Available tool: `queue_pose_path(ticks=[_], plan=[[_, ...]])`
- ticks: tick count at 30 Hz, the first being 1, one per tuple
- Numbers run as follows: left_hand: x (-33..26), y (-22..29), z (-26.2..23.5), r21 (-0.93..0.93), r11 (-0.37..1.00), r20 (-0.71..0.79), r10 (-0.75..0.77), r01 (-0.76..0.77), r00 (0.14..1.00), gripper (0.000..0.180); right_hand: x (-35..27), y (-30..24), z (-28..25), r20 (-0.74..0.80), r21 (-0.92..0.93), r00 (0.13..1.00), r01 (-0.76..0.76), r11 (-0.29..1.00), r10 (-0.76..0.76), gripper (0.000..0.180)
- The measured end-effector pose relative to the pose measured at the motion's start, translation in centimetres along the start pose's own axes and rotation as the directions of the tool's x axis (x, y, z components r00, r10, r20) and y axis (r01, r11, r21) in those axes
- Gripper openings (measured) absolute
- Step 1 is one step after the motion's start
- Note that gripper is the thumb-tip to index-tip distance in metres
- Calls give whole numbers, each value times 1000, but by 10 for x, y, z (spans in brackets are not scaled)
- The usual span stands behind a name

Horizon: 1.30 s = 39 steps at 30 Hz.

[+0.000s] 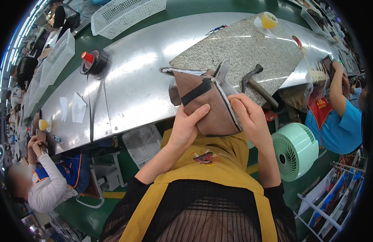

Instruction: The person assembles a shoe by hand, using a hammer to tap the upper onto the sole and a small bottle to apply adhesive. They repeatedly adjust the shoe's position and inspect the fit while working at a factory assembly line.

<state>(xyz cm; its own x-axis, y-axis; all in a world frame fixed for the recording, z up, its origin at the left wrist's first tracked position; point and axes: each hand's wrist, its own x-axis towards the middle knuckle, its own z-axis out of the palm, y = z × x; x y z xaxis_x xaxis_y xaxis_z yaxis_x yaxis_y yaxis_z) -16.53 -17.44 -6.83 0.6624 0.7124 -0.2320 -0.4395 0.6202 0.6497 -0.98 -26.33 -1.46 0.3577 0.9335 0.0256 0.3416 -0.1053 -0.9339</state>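
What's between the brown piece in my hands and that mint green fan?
In the head view, your right hand and forearm lie between the brown piece and the mint green fan.

The piece [206, 101] sits between the left hand [188, 124] and the right hand [251, 117], above the person's lap, at the near side of the table [140, 60]. Beyond it, on the table's right part, lies the slab [210, 54]. The hammer [262, 91] is right of the piece, on the slab's near part; the jar [269, 20] stands at the slab's far end. Far left on the table is the roll [100, 63], with paper [79, 108] nearer. The basket [126, 18] lies behind the table. The fan [293, 151] stands right of the right hand, the rack [333, 197] nearer and farther right.
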Motion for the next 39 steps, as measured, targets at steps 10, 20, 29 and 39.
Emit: queue_pose_path(ticks=[10, 20, 29, 39], plan=[[-2, 2, -6, 6, 995, 57, -101, 101, 993, 41, 6, 4, 5, -27, -50, 998, 62, 997, -63, 19], [12, 8, -14, -119, 978, 91, -161, 172, 983, 35, 2, 12, 15, -58, -282, 966, 226, 932, -252, 8], [14, 0, -8, -77, 997, -24, -33, 31, 999, 33, 6, 14, 20, -56, -315, 957, 255, 914, -285, 8], [28, 7, -23, 29, 999, -75, 40, -38, 996, 32, -3, 7, 23, 126, -411, 946, 323, 853, -297, 22]])
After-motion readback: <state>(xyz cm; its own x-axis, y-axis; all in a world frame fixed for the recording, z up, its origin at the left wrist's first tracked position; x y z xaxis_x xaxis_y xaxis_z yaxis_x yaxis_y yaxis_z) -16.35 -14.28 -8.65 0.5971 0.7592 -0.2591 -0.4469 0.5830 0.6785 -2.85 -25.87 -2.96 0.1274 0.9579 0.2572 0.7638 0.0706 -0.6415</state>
